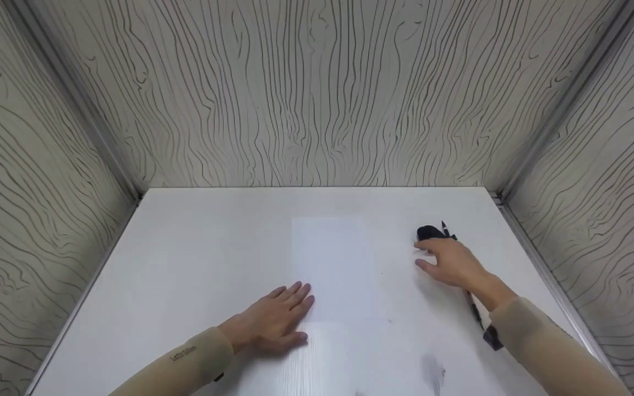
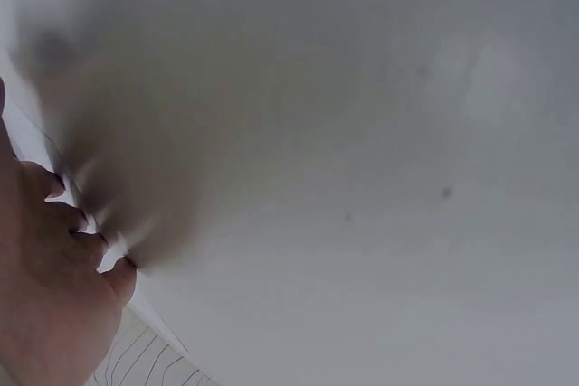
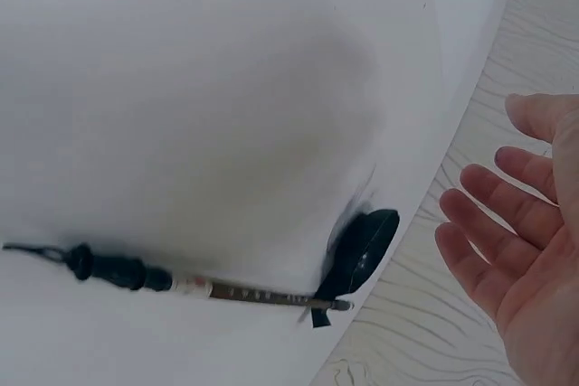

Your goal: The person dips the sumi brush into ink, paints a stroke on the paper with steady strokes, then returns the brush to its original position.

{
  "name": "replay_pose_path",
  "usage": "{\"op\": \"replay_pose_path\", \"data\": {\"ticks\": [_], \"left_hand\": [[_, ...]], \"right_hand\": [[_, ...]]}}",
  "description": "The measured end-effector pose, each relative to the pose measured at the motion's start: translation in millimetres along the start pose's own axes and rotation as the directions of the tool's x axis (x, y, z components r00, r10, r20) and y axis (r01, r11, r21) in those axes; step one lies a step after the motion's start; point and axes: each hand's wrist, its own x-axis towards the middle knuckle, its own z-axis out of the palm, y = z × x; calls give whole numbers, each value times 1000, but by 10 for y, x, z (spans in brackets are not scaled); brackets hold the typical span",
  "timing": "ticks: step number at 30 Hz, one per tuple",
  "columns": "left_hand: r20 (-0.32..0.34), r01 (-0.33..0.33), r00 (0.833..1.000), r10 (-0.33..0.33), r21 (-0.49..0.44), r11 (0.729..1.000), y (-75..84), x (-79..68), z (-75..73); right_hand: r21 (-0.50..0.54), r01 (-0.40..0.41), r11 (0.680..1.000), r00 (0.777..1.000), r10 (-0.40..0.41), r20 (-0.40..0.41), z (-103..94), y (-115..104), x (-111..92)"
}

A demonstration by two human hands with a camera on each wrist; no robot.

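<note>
My left hand (image 1: pixel 275 319) lies palm down, fingers extended, by the left edge of a white sheet of paper (image 1: pixel 336 264), its fingertips on the sheet's lower left. Over on the right, my right hand (image 1: pixel 453 264) hovers with loosely bent fingers, thumb apart, holding nothing. Beneath it lies a writing brush (image 3: pixel 253 294) with a brown lettered handle and a black loop at one end. The brush's far end crosses a small black oval object (image 3: pixel 369 250), whose kind I cannot tell. The right hand partly hides both in the head view.
Everything lies on a white table (image 1: pixel 207 236) with wood-grain patterned panels (image 1: pixel 306 93) behind it and at both sides. Dark grey smudges (image 1: pixel 433 371) mark the tabletop near the front.
</note>
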Motion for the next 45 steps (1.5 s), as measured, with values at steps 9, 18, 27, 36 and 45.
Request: {"op": "replay_pose_path", "data": {"ticks": [9, 18, 27, 36, 45], "left_hand": [[8, 2, 1000, -2, -19, 1000, 19, -4, 18], [14, 1, 1000, -1, 1, 1000, 11, 0, 58], [6, -4, 1000, 4, 1, 1000, 28, -27, 55], [-9, -23, 1000, 23, 29, 999, 3, -14, 56], [-9, -23, 1000, 24, 44, 999, 5, -10, 22]], "right_hand": [[-56, -47, 997, 997, 50, 56, -141, 423, -152], [-110, -50, 993, 994, 60, 89, -191, 629, -283], [-181, -2, 983, 995, 20, 99, -154, 791, -364], [-316, 166, 934, 984, -138, 109, -68, 911, -485], [-476, 488, 732, 833, -553, 4, 22, 1140, -501]]}}
